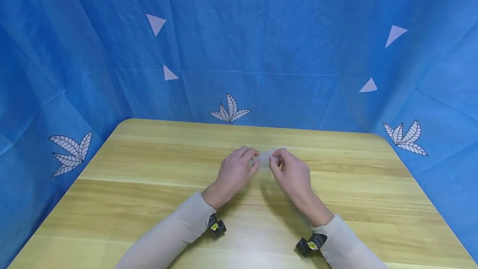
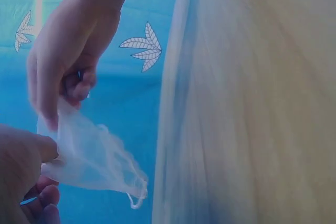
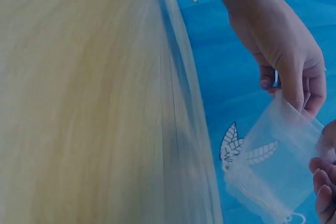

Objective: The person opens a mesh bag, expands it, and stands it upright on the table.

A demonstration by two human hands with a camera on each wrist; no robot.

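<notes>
A small sheer white mesh drawstring pouch point(image 1: 264, 160) is stretched between my two hands above the table. My left hand point(image 1: 234, 170) pinches one side of it between thumb and fingers. On the opposite side, my right hand point(image 1: 296, 175) grips the pouch with thumb and curled fingers. In the left wrist view the pouch point(image 2: 92, 153) hangs see-through, its gathered edge ending in a thin cord loop point(image 2: 137, 201). The right wrist view shows the pouch point(image 3: 278, 156) spread fairly flat, with a ruffled edge and a bit of cord at its lower corner.
Under the hands lies a light wooden table point(image 1: 149, 169) with rounded far corners. A blue curtain point(image 1: 298, 53) with white leaf and triangle prints hangs behind it and on both sides. Each wrist wears a black strap with a small camera point(image 1: 304, 246).
</notes>
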